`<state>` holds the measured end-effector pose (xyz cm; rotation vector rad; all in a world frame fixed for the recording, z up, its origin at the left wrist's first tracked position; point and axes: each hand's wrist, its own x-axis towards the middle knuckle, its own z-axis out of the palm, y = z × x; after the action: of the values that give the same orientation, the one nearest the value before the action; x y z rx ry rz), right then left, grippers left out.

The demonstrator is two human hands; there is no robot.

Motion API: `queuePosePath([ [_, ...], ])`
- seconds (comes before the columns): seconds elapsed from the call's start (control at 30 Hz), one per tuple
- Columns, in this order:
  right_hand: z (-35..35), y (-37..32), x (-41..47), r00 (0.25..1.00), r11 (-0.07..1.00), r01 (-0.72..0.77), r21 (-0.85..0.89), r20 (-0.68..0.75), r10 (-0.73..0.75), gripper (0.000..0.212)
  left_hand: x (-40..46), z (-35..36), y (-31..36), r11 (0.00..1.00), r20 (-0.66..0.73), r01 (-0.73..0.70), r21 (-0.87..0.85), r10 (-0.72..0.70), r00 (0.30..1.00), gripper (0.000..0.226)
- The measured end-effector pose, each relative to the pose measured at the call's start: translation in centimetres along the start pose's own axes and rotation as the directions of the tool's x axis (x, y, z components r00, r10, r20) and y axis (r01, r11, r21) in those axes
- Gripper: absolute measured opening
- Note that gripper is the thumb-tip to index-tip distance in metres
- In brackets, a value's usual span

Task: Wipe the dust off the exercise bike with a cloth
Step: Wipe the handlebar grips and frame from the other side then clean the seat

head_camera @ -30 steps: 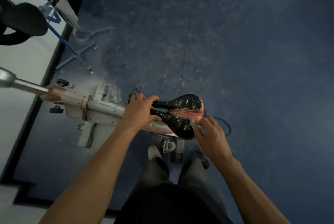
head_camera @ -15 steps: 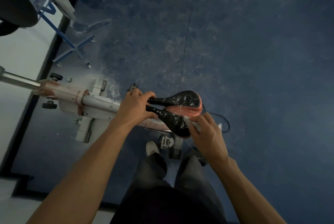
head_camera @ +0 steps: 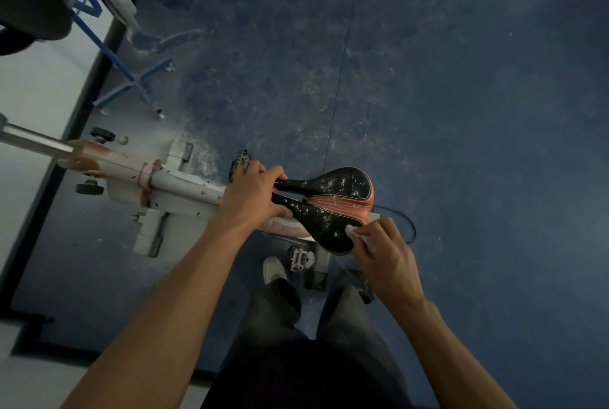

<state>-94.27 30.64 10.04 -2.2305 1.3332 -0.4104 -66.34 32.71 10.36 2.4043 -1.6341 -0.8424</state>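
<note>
Below the camera, on a scuffed blue floor (head_camera: 461,112) beside a pale wall, stands the bike (head_camera: 184,191), its saddle (head_camera: 329,204) nearest the person. Left hand (head_camera: 253,197) clenches the saddle's nose, steadying it. Right hand (head_camera: 385,253) pinches the cloth (head_camera: 357,233) against the saddle's near rear edge. Good wiping probably means firm overlapping strokes across the white specks, nose braced.

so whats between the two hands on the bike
In the head view, the black saddle with its pink centre strip spans the gap: the left hand grips its nose, the right hand presses the white cloth on its rear.
</note>
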Motion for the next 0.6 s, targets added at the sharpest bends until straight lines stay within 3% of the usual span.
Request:
queuePosePath([
  [0.13,0.5,-1.1,0.4,0.996,1.0,-0.021,0.013,-0.087,0.022,0.009,0.1,0.1,0.0,1.0,0.006,0.007,-0.005,-0.007,1.0,0.07],
  [0.27,1.1,-2.2,1.2,0.998,0.999,0.053,-0.002,-0.034,-0.053,0.01,0.1,0.1,-0.2,1.0,0.001,0.009,-0.029,-0.009,1.0,0.069],
  [0.6,-0.2,-2.8,2.3,0.999,0.997,0.035,-0.065,-0.022,-0.036,0.009,0.0,0.4,-0.3,0.997,-0.007,0.016,-0.071,-0.017,1.0,0.069],
])
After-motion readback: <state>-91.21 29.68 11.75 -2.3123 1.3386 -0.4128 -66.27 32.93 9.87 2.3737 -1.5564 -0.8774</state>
